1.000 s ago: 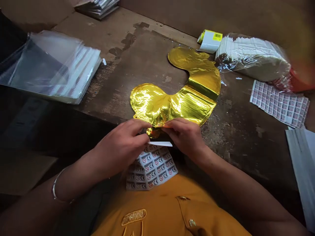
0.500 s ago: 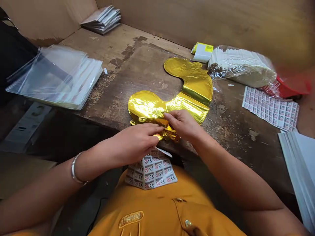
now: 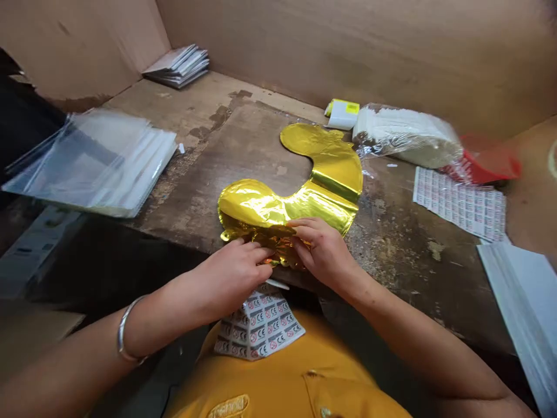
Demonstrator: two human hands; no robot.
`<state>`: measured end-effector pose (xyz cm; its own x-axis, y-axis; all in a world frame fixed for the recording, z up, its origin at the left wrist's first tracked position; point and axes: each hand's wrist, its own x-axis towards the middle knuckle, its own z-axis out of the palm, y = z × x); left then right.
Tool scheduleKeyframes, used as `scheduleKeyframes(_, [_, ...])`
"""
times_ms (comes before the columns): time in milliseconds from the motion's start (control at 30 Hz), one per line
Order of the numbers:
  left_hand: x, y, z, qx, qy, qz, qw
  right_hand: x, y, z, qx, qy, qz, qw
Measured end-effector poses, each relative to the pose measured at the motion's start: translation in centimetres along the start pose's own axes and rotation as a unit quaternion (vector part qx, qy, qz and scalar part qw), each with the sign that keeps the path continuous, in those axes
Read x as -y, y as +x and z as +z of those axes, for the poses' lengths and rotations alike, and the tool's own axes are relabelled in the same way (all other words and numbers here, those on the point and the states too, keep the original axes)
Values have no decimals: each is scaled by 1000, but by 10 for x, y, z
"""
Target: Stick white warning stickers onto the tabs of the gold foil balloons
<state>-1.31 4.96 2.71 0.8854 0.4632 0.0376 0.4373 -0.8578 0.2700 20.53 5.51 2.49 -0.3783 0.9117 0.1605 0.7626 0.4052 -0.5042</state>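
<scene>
A flat, deflated gold foil balloon (image 3: 322, 197), curved like a hook, lies on the worn table with its near edge crumpled. My right hand (image 3: 324, 249) pinches this near edge between thumb and fingers. Beside it, my left hand (image 3: 239, 270) has its fingers curled on the crumpled foil, their tips partly hidden. A white, flat strip (image 3: 277, 284) sticks out below my left hand; whether the hand holds it is not visible. Under that hand, a folded sheet of CE stickers (image 3: 261, 325) hangs against the yellow clothing.
Clear plastic sleeves (image 3: 108, 162) are stacked at the left. Flat packets (image 3: 178, 65) sit in the back corner. Along the right are a bag of white strips (image 3: 404, 130), a red basket (image 3: 491, 165), another sticker sheet (image 3: 459, 200) and a paper stack (image 3: 517, 302).
The view has shifted, so the table sits lower in the picture. My hands have moved slightly apart, and the foil bunched between them has spread out along the near edge.
</scene>
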Motion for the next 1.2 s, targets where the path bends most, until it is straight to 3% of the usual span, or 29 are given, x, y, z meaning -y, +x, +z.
scheduleKeyframes(133, [2,-2,9,-43,-19,1,999,-50,57,-43,-32,35,145,988])
scheduleKeyframes(300, [3,-1,11,-56,-34,-7,998,-134,135,-106,-192,-82,229,951])
scheduleKeyframes(400, [1,-1,9,-45,-48,-24,998,-150,153,-120,-232,-135,245,932])
scheduleKeyframes(500, [2,1,10,-45,-59,-31,997,-128,143,-107,-251,-170,207,930])
scheduleKeyframes(567, [3,2,10,-51,-63,-26,996,-102,120,-85,-218,-197,144,945])
scheduleKeyframes(633, [5,2,8,-49,-68,-21,996,-78,91,-59,-83,-260,40,961])
scheduleKeyframes(700, [4,0,0,-36,-81,-14,996,-59,61,-40,2,-279,2,960])
scheduleKeyframes(733, [4,-2,-5,-39,-92,-3,995,-51,47,-34,12,-281,3,960])
scheduleKeyframes(800, [0,-7,-18,-55,-133,-12,990,-34,24,-31,-41,-268,18,962])
scheduleKeyframes(900, [-9,-14,-33,-108,-231,-85,963,5,-2,-37,-161,-169,-11,972])
scheduleKeyframes(967, [-15,-16,-34,-126,-279,-146,941,34,-17,-38,-108,-44,-46,992])
scheduleKeyframes(1067, [-21,-17,-26,-139,-305,-203,920,62,-30,-31,22,84,-19,996])
scheduleKeyframes(1200, [-19,-21,-18,-124,-365,-253,887,56,-34,-20,65,138,55,987])
